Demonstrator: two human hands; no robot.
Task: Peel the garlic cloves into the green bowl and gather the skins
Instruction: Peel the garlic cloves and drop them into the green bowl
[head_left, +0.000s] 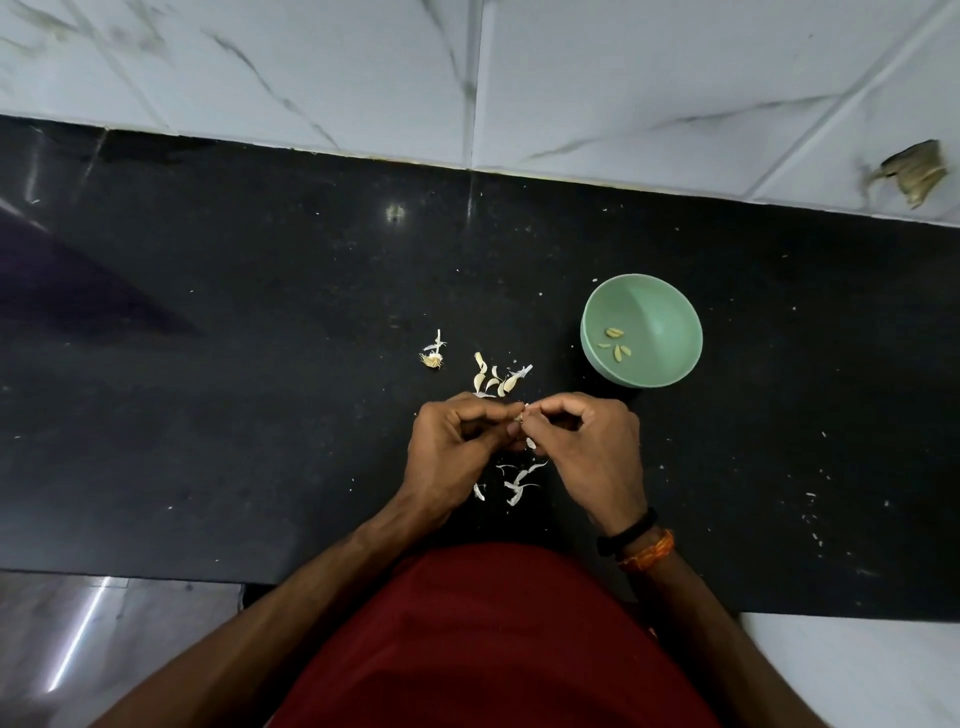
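Observation:
My left hand (457, 441) and my right hand (592, 441) meet over the black counter, fingertips together, pinching one small garlic clove (521, 414) between them. Most of that clove is hidden by my fingers. Just beyond my hands lie several unpeeled cloves (493, 382). A garlic root stub (431, 359) sits a little further left. Thin white skins (519, 480) are scattered on the counter below and between my wrists. The green bowl (670, 312) stands to the upper right of my right hand, with several peeled cloves (615, 343) inside.
The black counter (260, 389) runs left to right, backed by a white marble-tiled wall (623, 78) with a chipped patch (914, 171) at far right. Small white flecks dot the counter on the right. The counter's front edge is by my red shirt (493, 649).

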